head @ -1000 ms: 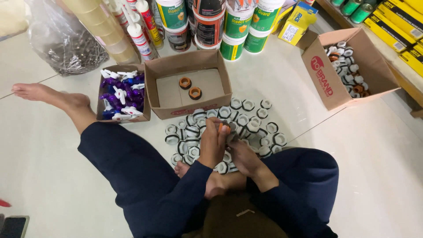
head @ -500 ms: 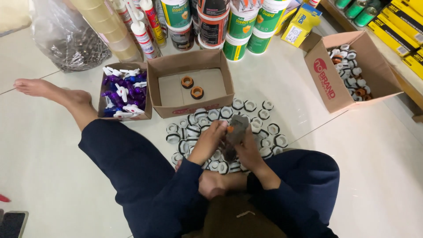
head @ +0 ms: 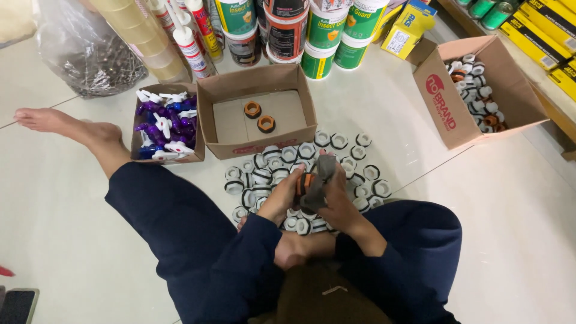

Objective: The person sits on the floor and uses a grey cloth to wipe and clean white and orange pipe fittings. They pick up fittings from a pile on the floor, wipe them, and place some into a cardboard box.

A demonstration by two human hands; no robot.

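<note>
Orange fitting (head: 306,182) wiped with a grey cloth (head: 321,183), held over the heap of white fittings (head: 282,168).

From my seat I see the left hand (head: 285,195) clenched on the orange fitting, fingers wrapped round it, while the right hand (head: 336,201) grasps the grey cloth and presses it against the same piece, so both hands meet just above the scattered white fittings on the floor. Just beyond that heap stands an open cardboard box (head: 255,90) with two orange fittings (head: 259,117) lying on its bottom. Beside it on the left a smaller box (head: 139,129) holds blue and white handles. Another box (head: 447,99) with more fittings sits well apart on the right, and cans and tubs (head: 288,30) stand behind.
</note>
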